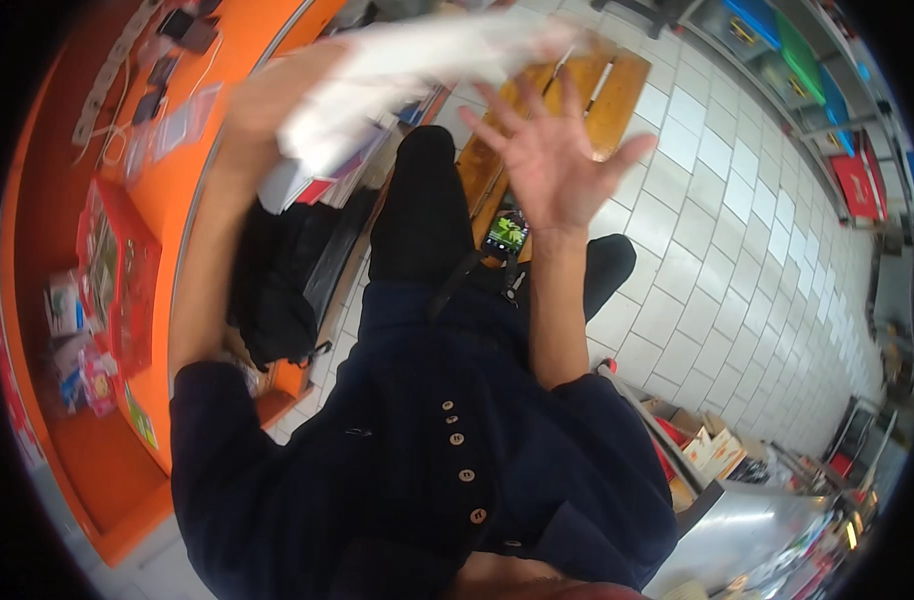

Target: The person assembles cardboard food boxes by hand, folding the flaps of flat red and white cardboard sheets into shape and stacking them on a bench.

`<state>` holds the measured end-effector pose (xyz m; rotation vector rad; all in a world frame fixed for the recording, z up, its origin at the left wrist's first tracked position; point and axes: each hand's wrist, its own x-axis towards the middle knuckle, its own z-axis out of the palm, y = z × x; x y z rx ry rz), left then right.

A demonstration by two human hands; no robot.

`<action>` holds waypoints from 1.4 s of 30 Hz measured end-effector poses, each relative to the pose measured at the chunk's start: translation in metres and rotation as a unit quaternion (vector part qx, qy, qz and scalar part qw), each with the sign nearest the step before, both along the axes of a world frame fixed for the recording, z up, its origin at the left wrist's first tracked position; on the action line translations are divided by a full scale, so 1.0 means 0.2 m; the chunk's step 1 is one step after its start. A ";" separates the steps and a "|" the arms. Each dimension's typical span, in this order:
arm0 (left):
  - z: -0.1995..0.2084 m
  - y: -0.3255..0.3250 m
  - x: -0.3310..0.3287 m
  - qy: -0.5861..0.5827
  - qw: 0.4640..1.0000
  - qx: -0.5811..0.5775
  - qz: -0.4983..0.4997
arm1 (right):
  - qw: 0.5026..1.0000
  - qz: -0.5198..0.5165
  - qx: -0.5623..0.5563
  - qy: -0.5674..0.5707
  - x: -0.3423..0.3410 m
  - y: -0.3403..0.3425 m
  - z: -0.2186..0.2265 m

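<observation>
My left hand [269, 105] is raised at the upper left, smeared by motion. It grips a white, sheet-like thing [377, 95] that stretches across to the right; blur hides whether this is paper, cloth or plastic. To the right of it my right hand [557, 165] is held up with palm showing and fingers spread, holding nothing. The far end of the white thing passes just beyond the right fingertips; I cannot tell whether they touch. Below the right hand, a phone [507, 232] with a lit green picture lies on the wooden bench [617, 85] between my legs.
An orange counter [192, 120] runs along my left, bearing a red basket [122, 280], a power strip [107, 80] and small packets. A black bag [277, 280] is beneath its edge. Shelves with coloured bins [797, 60] line the far right, over a tiled floor [717, 200].
</observation>
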<state>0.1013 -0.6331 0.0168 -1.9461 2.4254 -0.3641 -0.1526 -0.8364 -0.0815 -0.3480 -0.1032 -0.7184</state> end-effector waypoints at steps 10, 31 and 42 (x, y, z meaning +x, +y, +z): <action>-1.10 -0.97 -0.45 0.220 0.931 -0.263 -0.122 | 0.909 -0.272 -0.016 0.315 -0.26 -0.59 -0.61; -1.75 -0.57 -0.65 0.558 0.809 -0.029 0.182 | 0.218 -0.064 -0.776 0.588 0.11 -1.10 -1.33; -1.73 -0.43 -0.81 0.549 0.815 0.087 0.164 | 0.324 -0.221 -0.736 0.551 0.14 -0.98 -1.16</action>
